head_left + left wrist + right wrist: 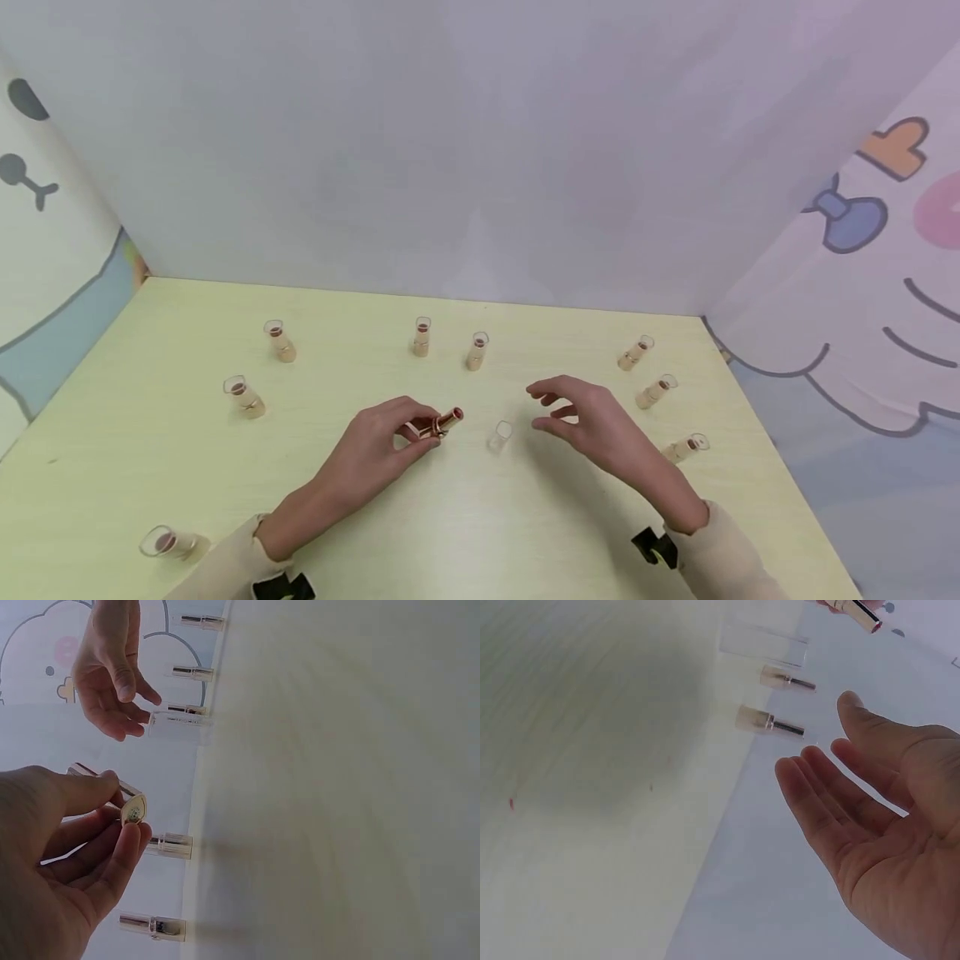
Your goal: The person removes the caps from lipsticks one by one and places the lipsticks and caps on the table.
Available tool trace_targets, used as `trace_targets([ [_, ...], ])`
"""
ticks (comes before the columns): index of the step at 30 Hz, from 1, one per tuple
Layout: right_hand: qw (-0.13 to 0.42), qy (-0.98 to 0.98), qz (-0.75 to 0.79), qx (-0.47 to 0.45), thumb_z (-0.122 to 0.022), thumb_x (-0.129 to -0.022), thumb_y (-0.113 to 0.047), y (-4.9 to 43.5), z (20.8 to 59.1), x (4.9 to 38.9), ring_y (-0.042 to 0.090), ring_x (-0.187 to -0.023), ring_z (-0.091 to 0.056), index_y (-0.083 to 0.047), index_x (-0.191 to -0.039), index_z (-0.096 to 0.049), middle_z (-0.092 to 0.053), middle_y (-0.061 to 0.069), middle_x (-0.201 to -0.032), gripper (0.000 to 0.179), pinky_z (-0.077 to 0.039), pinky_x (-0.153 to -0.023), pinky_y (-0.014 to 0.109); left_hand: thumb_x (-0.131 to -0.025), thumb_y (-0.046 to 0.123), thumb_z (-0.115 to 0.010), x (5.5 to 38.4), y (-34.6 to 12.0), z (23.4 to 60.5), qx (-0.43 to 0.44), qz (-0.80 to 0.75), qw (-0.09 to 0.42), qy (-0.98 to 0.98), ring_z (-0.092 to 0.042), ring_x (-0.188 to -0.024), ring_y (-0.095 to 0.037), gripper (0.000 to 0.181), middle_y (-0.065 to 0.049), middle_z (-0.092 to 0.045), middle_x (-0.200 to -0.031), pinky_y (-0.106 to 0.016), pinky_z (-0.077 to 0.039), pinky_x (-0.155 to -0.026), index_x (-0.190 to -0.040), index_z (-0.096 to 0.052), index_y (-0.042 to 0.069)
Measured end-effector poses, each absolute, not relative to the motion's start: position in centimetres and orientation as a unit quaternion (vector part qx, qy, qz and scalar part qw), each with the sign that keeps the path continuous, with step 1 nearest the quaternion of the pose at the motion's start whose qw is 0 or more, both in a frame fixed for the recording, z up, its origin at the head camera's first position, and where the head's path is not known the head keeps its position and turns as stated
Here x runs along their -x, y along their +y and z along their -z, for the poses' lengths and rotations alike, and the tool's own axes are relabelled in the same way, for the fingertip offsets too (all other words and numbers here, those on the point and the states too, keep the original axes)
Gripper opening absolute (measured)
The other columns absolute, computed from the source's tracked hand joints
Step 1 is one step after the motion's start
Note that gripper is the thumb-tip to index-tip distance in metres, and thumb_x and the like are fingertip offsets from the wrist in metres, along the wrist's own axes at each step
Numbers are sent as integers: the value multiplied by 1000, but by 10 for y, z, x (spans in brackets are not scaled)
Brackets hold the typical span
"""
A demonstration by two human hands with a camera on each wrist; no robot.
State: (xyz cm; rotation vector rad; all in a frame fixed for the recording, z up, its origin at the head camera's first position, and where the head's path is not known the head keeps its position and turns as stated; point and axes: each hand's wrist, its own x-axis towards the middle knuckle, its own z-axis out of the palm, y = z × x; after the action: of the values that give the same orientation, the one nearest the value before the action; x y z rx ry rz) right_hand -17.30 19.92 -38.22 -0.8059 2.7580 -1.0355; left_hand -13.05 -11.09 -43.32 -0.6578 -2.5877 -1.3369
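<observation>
Lipsticks (281, 343), capped, stand at the left of the desk (480, 525), two towards the back and one near the left sleeve (232, 558); that near one could go over if the elbow swings out. Next comes the left hand (375, 442), its grip pinching an uncapped lipstick (444, 422) between thumb and fingers, above the desk and tilted, open end to the right. Should the thumb slacken, the smooth tube could twist or drop. Two more capped ones stand behind, around the middle. Between the hands an empty cap (500, 437) stands on the desk, touching neither. It looks light, so a sideways brush would probably tip it, and meeting the tube off-line might smear colour on its rim. Right of it hovers the right hand (588, 417), fingers loosely bent, its grip holding nothing. Three more capped ones stand at the right; the nearest looks close to the forearm (660, 483), and a careless sweep could topple it.
</observation>
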Motion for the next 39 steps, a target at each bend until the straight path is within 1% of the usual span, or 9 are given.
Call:
trace_targets([
  [6, 36, 910, 311, 272, -81, -90, -6, 192, 371, 187, 30, -108, -74, -9, -128, -69, -74, 8, -126, 39, -64, -88, 29, -87, 8, -85, 133, -113, 441, 215, 452, 67, -863, -72, -79, -1, 24, 5, -76, -100, -25, -63, -75, -108, -76, 14],
  [10, 34, 913, 295, 280, -81, -91, -8, 183, 367, 197, 28, -105, -75, -8, -126, -70, -74, 6, -125, 37, -64, -89, 31, -85, 8, -86, 134, -112, 444, 206, 462, 47, -861, -72, -80, -1, 23, 4, -77, -98, -23, -63, -75, -106, -76, 12],
  [16, 33, 916, 285, 279, -80, -92, -9, 168, 363, 210, 27, -104, -75, -7, -125, -71, -74, 7, -123, 33, -64, -88, 33, -83, 7, -87, 133, -110, 445, 192, 463, 24, -865, -72, -80, 0, 23, 2, -80, -97, -21, -62, -75, -104, -79, 10],
  [23, 29, 919, 273, 284, -79, -93, -9, 155, 360, 227, 27, -106, -74, -6, -125, -71, -74, 9, -123, 33, -64, -88, 34, -82, 11, -88, 133, -111, 446, 184, 435, 28, -881, -73, -84, -2, 23, 6, -81, -97, -25, -62, -78, -103, -82, 15],
  [27, 35, 922, 260, 284, -79, -93, -10, 151, 362, 237, 28, -107, -74, -6, -126, -70, -74, 11, -121, 34, -64, -88, 34, -80, 12, -89, 134, -111, 447, 185, 429, 30, -884, -73, -83, -4, 23, 6, -81, -96, -24, -60, -76, -102, -83, 15],
  [32, 42, 922, 258, 285, -78, -94, -9, 148, 368, 248, 32, -108, -73, -3, -129, -68, -73, 17, -125, 36, -64, -89, 39, -81, 10, -89, 135, -111, 448, 184, 439, 16, -879, -70, -80, 1, 22, 4, -81, -95, -21, -60, -73, -102, -82, 12],
  [39, 47, 922, 263, 280, -78, -94, -10, 143, 376, 260, 27, -110, -73, -7, -131, -68, -72, 11, -130, 38, -63, -91, 40, -82, 8, -88, 136, -111, 451, 176, 441, 9, -880, -69, -80, 1, 23, 4, -80, -95, -21, -61, -73, -103, -81, 11],
])
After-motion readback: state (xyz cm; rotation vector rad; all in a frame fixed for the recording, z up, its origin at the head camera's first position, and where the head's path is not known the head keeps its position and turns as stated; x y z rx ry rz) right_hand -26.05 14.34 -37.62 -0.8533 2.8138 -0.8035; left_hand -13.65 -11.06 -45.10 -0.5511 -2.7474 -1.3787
